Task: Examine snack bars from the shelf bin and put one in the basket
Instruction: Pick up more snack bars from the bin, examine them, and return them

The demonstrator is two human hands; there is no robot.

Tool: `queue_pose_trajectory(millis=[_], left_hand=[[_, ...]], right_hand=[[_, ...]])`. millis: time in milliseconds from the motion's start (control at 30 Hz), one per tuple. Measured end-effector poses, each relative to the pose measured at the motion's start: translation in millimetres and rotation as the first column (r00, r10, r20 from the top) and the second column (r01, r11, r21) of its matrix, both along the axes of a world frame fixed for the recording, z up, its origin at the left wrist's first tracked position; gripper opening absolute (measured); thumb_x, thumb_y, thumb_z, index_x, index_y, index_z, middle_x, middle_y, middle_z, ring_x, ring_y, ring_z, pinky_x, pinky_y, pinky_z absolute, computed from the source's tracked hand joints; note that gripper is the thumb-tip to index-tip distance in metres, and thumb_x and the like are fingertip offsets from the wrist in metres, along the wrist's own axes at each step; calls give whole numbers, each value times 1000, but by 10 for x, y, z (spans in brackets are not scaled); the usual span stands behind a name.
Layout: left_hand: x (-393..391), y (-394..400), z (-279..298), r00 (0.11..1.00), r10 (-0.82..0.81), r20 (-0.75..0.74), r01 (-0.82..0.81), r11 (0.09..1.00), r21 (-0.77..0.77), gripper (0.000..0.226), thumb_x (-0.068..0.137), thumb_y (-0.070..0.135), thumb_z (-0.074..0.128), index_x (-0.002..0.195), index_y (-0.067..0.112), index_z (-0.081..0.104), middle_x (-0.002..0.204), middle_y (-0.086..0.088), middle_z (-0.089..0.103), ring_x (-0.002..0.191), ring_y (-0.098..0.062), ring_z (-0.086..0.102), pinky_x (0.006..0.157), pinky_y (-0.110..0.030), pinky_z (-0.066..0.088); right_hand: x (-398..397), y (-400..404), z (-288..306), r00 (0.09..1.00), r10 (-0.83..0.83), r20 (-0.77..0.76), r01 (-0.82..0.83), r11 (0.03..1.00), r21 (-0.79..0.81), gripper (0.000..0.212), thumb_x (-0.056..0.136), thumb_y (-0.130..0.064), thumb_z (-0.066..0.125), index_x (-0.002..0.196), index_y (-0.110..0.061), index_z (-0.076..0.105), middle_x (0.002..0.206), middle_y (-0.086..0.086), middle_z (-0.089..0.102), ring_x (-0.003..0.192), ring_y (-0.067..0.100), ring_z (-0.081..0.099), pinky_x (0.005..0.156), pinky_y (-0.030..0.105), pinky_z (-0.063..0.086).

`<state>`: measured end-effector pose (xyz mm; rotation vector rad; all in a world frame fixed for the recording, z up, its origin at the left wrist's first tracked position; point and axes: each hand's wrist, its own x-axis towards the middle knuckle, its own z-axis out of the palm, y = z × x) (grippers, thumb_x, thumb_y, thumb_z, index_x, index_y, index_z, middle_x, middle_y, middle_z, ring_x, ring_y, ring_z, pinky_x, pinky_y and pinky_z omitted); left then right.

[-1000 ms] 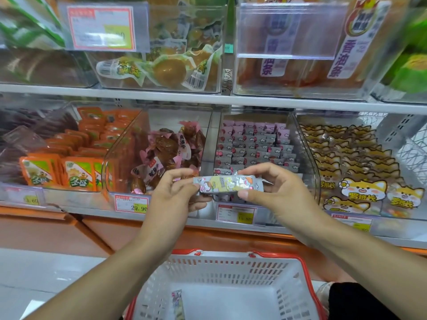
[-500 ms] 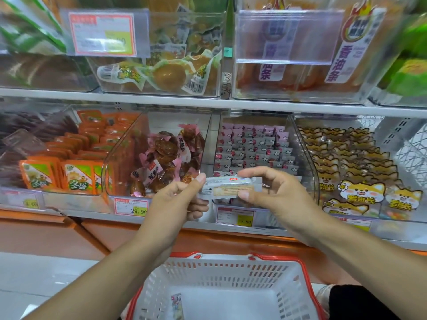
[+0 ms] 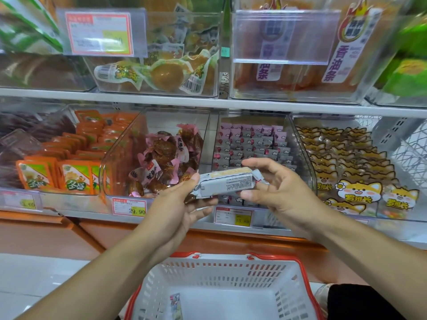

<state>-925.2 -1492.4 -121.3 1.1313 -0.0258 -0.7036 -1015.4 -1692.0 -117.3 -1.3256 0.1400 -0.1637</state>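
I hold one wrapped snack bar (image 3: 227, 183) level in front of the shelf, its grey printed back side facing me. My left hand (image 3: 182, 204) pinches its left end and my right hand (image 3: 275, 190) pinches its right end. Behind it stands the clear shelf bin (image 3: 300, 144) packed with rows of the same pink and grey bars. Below my arms sits the white basket (image 3: 221, 271) with a red rim, and another small wrapped bar (image 3: 176, 306) lies on its floor.
Neighbouring clear bins hold brown wrapped snacks (image 3: 166, 158), orange packets (image 3: 76, 158) and fox-print packs (image 3: 346, 172). Price tags (image 3: 129, 206) line the shelf edge. An upper shelf (image 3: 208, 103) carries more bins. Orange cabinet fronts run beneath.
Both hands have rotated the bar, so its colourful front turned away and the printed back now faces me. It stays in front of the bin.
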Motion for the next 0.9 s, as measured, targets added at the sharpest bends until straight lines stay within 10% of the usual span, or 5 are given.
queue_pose_trajectory(millis=[300,433,567,733,900], left_hand=[[-7,-80,-51,987,-75,139,52,986,160,37,92,42,62,67,15,69,95,-15,77,84,-28,76,66,-30,60],[-108,-114,-99,613,-271,743,-128,893,432,14,87,47,66,87,33,63,93,11,72,91,-8,68,79,-25,53],[-200,-196,-166,203,-522,829,-239,794,559,21,91,48,60,110,44,52,119,28,53,117,10,46,97,-10,35],[-182,-304,-259,102,-632,769,-247,732,635,47,93,44,63,136,39,45,152,22,34,145,5,17,120,-19,14],[-169,-408,-289,57,-693,719,-243,689,683,45,93,46,62,134,36,48,154,19,32,148,1,8,106,-4,-14]], right_hand=[[30,-52,76,966,-254,55,259,956,-135,40,68,-29,81,105,-17,73,102,2,79,92,19,75,77,23,60],[231,-352,137,803,-591,76,575,736,-357,35,82,-21,82,113,-18,66,99,4,76,86,21,72,72,33,60],[474,-730,205,740,-605,294,592,378,-711,20,92,-15,72,110,-18,64,92,-4,68,70,10,64,51,3,40],[801,-980,166,748,-610,261,389,85,-917,9,96,-20,67,94,-13,72,94,9,74,83,26,72,74,30,56],[909,-1083,102,829,-471,302,375,68,-925,25,94,3,58,102,-19,66,96,0,68,87,14,63,82,25,50]])
